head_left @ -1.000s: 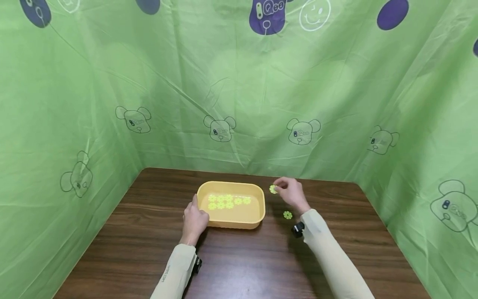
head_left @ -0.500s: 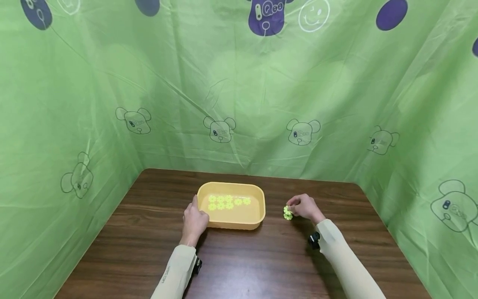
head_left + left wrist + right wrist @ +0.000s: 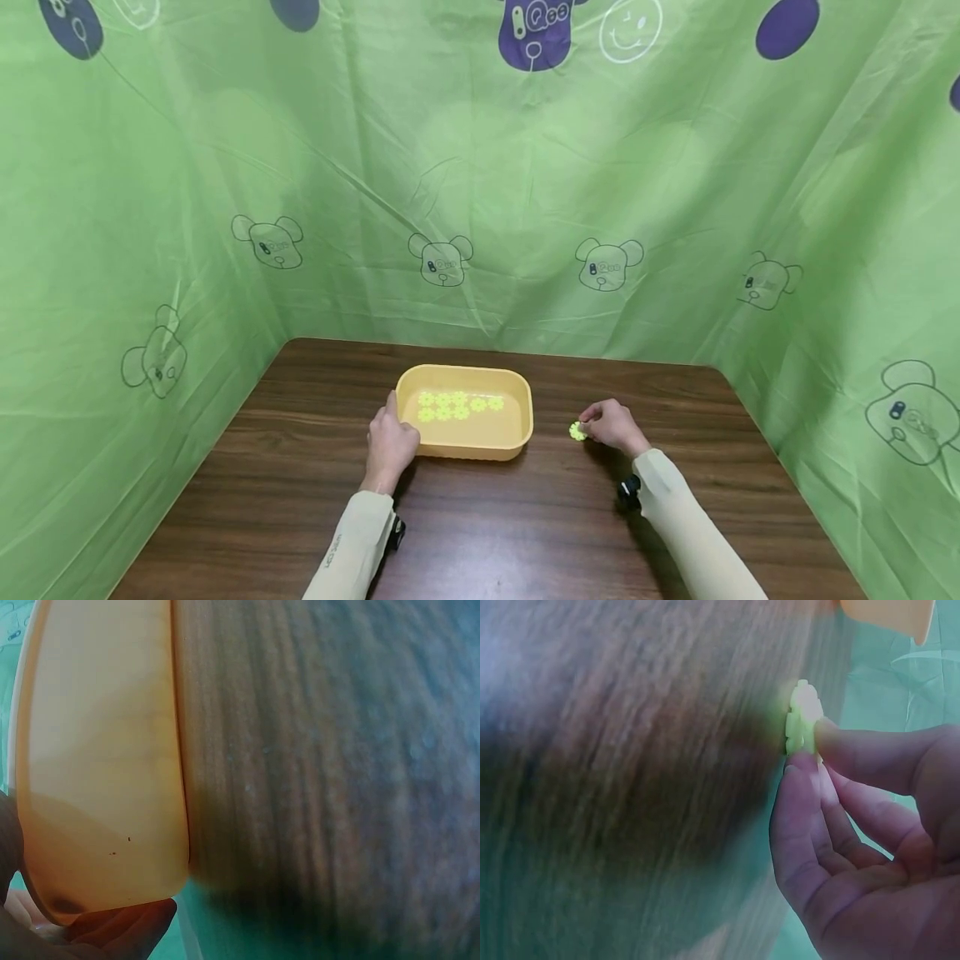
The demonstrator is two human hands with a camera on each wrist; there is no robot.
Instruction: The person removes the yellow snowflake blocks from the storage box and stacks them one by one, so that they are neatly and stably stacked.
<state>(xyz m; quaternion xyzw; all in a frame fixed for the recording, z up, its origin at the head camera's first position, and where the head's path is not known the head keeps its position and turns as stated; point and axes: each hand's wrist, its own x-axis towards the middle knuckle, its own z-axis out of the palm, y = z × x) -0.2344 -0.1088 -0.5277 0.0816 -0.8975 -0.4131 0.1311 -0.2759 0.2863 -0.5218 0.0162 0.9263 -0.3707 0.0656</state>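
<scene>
My left hand (image 3: 392,442) grips the near left corner of a yellow plastic basin (image 3: 472,453); in the left wrist view its fingers (image 3: 139,930) curl against the basin's outer wall. To the basin's right, my right hand (image 3: 613,426) pinches a yellow-green flower-shaped plastic piece (image 3: 576,431) between thumb and fingertips. In the right wrist view the pinched flower piece (image 3: 803,716) is seen nearly edge-on, close to the table, and looks thick, with lobed edges. A second such piece that lay at this spot is now covered in the head view.
Several more flower pieces (image 3: 444,406) lie flat in the basin, mostly in two rows toward its left. The basin stands on a dark wood-grain table (image 3: 495,517). Green printed cloth (image 3: 517,208) hangs around the table's back and sides.
The right hand has carried its flower piece from the basin's far right corner toward the near right, down onto the piece lying there. The left hand and basin have stayed put.
</scene>
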